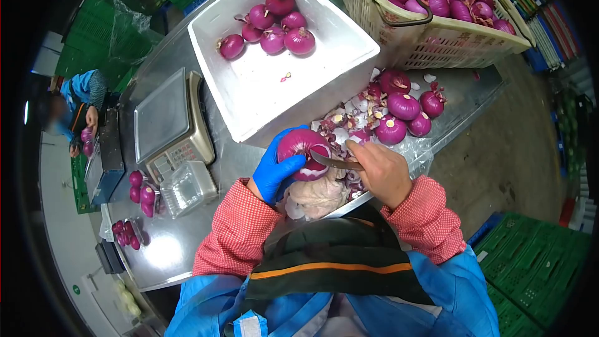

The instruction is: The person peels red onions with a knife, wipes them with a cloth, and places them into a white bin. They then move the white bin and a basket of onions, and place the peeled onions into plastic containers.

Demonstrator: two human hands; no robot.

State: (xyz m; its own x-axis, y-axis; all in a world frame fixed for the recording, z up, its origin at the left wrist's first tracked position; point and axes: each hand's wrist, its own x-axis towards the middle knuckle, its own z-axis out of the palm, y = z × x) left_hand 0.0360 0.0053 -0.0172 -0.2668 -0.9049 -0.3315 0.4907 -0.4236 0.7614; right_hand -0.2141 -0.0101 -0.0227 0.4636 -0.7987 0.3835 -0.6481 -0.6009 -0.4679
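My left hand (274,171), in a blue glove, is closed around a large red onion (298,143). My bare right hand (384,171) grips a small knife (337,162) by its handle, and the blade rests against the onion's cut or peeled side. Below the onion lies a crumpled pale cloth or glove (318,196). Onion skins and scraps (349,118) are heaped just beyond my hands. Several whole red onions (403,106) sit to the right of that heap. A white foam box (262,112) with several red onions (272,40) inside stands ahead.
A yellowish crate (430,43) full of red onions stands at the back right. To the left are a weighing scale (165,118), clear plastic trays (187,187) and packed onions (128,235). A co-worker (81,100) holds onions at far left. Green crates (536,268) stand at lower right.
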